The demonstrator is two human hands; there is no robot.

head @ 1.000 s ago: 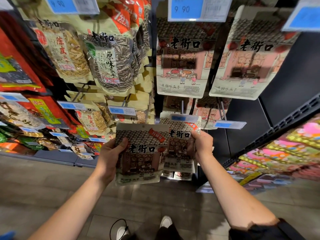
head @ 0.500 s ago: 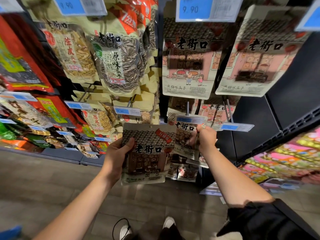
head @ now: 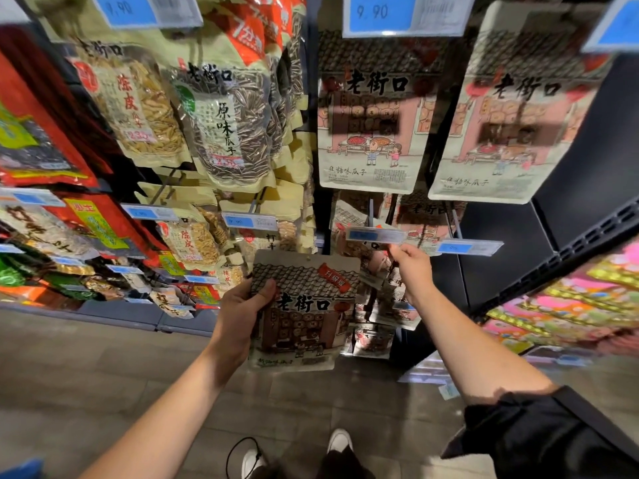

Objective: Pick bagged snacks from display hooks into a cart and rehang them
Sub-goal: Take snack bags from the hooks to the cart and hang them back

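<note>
Below the hook's price tag (head: 375,235), my right hand (head: 411,271) pinched something unseen; my left hand (head: 242,305) gripped a snack bag (head: 304,312), which could miss the hook.

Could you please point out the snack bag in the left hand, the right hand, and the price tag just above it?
snack bag (head: 304,305): head view, printed front.
right hand (head: 411,267): head view, knuckles.
price tag (head: 375,234): head view, clear holder's middle.

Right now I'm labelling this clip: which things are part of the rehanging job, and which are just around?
In the job:
- snack bag, held by left hand
- price tag on the hook, pinched by right hand

Just around:
- sunflower seed bag
- pink packets
- shoes
</note>
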